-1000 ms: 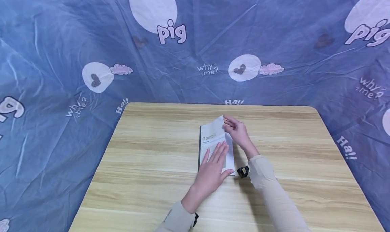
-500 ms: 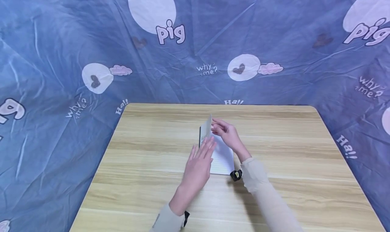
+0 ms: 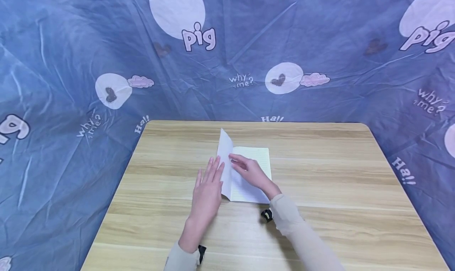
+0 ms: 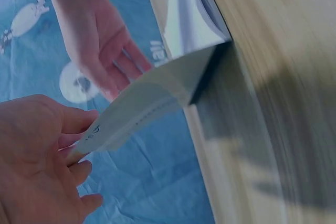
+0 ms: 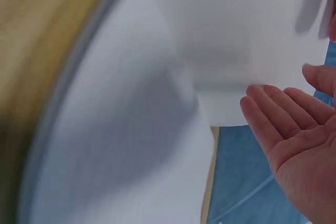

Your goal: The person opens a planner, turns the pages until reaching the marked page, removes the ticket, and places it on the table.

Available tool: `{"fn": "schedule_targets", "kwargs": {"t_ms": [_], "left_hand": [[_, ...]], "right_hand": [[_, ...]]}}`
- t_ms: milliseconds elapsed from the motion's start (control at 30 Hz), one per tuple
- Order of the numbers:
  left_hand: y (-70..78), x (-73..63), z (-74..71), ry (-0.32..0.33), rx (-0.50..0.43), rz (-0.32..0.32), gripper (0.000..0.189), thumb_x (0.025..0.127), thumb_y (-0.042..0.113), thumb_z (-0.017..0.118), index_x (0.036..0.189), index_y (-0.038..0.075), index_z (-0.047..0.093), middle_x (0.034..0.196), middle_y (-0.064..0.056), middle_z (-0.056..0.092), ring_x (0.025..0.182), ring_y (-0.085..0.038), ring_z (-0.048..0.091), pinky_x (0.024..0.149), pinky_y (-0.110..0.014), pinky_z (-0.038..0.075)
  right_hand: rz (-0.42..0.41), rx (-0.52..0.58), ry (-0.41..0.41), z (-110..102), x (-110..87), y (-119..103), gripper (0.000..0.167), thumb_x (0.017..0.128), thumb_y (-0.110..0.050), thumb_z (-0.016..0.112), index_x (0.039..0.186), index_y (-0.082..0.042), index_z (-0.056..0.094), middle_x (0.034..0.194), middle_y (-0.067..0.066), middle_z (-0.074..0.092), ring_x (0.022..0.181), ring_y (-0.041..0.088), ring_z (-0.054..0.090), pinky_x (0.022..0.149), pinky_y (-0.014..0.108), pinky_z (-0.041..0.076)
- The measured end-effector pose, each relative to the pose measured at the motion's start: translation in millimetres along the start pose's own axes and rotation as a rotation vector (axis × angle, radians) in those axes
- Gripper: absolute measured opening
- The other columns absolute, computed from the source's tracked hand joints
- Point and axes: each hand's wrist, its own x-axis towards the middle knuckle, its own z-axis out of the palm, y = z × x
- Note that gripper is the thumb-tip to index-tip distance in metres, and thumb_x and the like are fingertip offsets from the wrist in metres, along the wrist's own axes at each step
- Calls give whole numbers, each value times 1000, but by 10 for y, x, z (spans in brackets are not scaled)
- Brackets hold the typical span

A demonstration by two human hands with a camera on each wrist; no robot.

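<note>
A lined notebook lies partly opened on the wooden table, its front cover raised and tilted to the left. In the left wrist view the cover bends in a curve, its free edge between my left thumb and fingers. My left hand pinches that edge near its lower part, with the fingertips on the outer side. My right hand is on the inner side above the open page. In the right wrist view its fingers are extended together, the tips right at the white inner sheet.
The wooden table extends around the notebook. Behind and beside it hangs a blue printed cloth with white shapes and lettering. A small black piece is at the right wrist.
The cover has swung from right to left, exposing the lined page. Both hands have moved left along with it, and the printed front of the cover has turned out of the head view.
</note>
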Motion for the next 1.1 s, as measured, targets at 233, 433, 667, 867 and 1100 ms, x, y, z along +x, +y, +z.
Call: {"fn": "schedule_targets", "kwargs": {"t_ms": [233,433,667,867,1100], "left_hand": [[-192,-63,38,-33,56,-69,62,89,17,72,145,7,47,158,-6,32,148,-27,18,116,-61,9],[-281,-115,137,-58,117,-106,64,89,28,71,145,7,48,156,-9,36,148,-30,17,113,-68,-1],[-342,-183,341,-170,42,-107,67,92,33,68,148,8,43,158,-9,31,147,-31,20,113,-67,4],[-400,-216,488,-249,-43,-126,67,96,33,63,151,7,36,160,-11,26,147,-32,19,115,-65,6],[-436,-226,561,-281,-116,-142,65,98,31,58,153,6,33,160,-12,23,147,-33,20,114,-64,13]], "right_hand": [[-12,-259,-116,128,-85,40,45,97,-13,61,140,0,52,142,15,52,132,32,47,110,43,37],[-59,-434,-211,193,-148,55,50,97,-16,62,141,3,49,148,17,44,140,34,35,115,47,28],[-118,-614,-250,270,-215,112,53,96,-20,64,141,1,49,153,18,37,143,34,30,115,54,26],[-153,-702,-250,329,-248,154,54,95,-20,65,142,1,48,153,18,37,143,34,30,114,56,26],[-167,-727,-241,340,-280,139,55,94,-20,66,142,1,49,152,19,38,142,35,31,113,57,27]]}}
